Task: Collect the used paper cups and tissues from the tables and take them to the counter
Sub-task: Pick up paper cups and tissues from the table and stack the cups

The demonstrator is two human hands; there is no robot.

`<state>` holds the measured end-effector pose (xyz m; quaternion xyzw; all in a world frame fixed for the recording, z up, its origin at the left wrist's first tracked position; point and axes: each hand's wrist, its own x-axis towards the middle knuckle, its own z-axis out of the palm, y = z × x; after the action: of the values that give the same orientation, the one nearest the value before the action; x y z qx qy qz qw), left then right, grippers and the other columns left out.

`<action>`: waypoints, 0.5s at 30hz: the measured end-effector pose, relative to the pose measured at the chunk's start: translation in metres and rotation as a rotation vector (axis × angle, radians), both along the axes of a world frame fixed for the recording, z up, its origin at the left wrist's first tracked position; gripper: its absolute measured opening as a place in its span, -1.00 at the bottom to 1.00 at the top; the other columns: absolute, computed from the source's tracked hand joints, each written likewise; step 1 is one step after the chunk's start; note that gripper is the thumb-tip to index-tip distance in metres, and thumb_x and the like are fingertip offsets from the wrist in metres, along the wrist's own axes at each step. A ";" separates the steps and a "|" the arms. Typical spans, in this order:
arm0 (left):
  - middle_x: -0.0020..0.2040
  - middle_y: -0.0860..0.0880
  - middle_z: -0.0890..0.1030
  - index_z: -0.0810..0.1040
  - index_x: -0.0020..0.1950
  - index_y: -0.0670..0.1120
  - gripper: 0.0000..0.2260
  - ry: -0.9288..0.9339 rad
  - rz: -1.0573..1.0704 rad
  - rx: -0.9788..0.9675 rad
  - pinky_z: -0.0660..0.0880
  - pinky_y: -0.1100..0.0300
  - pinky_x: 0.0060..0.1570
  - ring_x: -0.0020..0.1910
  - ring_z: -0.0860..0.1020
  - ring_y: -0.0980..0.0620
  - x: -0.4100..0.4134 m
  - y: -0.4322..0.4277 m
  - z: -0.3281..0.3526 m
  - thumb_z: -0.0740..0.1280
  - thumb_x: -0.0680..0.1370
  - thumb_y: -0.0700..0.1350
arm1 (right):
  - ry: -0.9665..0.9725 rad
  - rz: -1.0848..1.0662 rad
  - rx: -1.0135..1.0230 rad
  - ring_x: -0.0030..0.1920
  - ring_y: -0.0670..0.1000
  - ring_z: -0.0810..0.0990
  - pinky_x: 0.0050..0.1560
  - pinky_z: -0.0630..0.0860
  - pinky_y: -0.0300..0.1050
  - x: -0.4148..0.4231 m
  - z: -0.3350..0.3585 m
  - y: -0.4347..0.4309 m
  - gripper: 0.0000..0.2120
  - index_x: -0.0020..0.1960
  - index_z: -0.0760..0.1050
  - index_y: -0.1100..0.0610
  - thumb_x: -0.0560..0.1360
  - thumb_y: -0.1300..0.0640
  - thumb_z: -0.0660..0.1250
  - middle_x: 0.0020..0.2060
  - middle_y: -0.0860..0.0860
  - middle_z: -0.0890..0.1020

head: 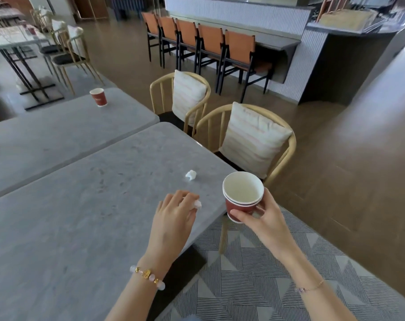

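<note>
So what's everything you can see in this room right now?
stacked paper cups: two, red, in right hand
paper cup: one, red, on far grey table
loose tissue: one, white, on near grey table
held tissue: one, white, in left hand
armchairs: two, tan, cushioned, beside the tables
bar chairs: five, orange, along the counter
rug: one, grey patterned, on floor
left hand: one, pinches held tissue
right hand: one, grips stacked paper cups

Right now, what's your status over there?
Left hand pinches a crumpled tissue. Right hand grips stacked red cups. Second tissue on near table, lone cup on far table, both uncollected. Nothing blocking.
</note>
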<state>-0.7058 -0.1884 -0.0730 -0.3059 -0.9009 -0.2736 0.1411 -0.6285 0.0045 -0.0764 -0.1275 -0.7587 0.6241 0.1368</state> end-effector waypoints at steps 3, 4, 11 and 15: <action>-0.03 -0.03 0.61 0.58 -0.02 -0.09 -0.78 -0.012 0.013 -0.027 0.45 0.12 -0.11 -0.11 0.56 -0.05 -0.011 0.012 -0.006 0.49 0.38 -0.25 | -0.012 -0.003 -0.011 0.10 -0.29 0.53 -0.03 0.45 -0.49 -0.008 -0.003 0.018 -0.44 0.19 0.40 -0.20 0.31 0.13 0.56 0.12 -0.21 0.57; -0.03 -0.02 0.61 0.58 -0.01 -0.09 -0.78 -0.019 0.021 -0.033 0.46 0.11 -0.11 -0.12 0.56 -0.04 -0.016 0.015 -0.007 0.49 0.39 -0.24 | -0.012 -0.004 -0.009 0.09 -0.30 0.53 -0.04 0.44 -0.50 -0.012 -0.005 0.023 -0.44 0.18 0.40 -0.20 0.31 0.14 0.56 0.12 -0.21 0.57; -0.06 -0.02 0.60 0.58 -0.01 -0.09 -0.80 -0.044 0.066 -0.046 0.50 0.03 -0.17 -0.17 0.55 -0.07 -0.073 0.040 -0.027 0.47 0.40 -0.25 | -0.035 0.010 -0.022 0.09 -0.26 0.55 -0.01 0.49 -0.42 -0.071 -0.018 0.054 -0.43 0.17 0.42 -0.17 0.29 0.17 0.57 0.10 -0.18 0.59; -0.10 0.00 0.60 0.58 -0.04 -0.10 -0.80 -0.071 0.094 -0.007 0.46 0.05 -0.23 -0.23 0.53 -0.09 -0.117 0.053 -0.043 0.46 0.39 -0.28 | -0.044 0.049 -0.040 0.12 -0.25 0.55 0.08 0.51 -0.34 -0.118 -0.022 0.067 -0.41 0.19 0.41 -0.21 0.29 0.13 0.57 0.07 -0.31 0.58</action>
<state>-0.8224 -0.1358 -0.1159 -0.2537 -0.9197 -0.2741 0.1209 -0.7461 0.0715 -0.0988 -0.1253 -0.7517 0.6393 0.1022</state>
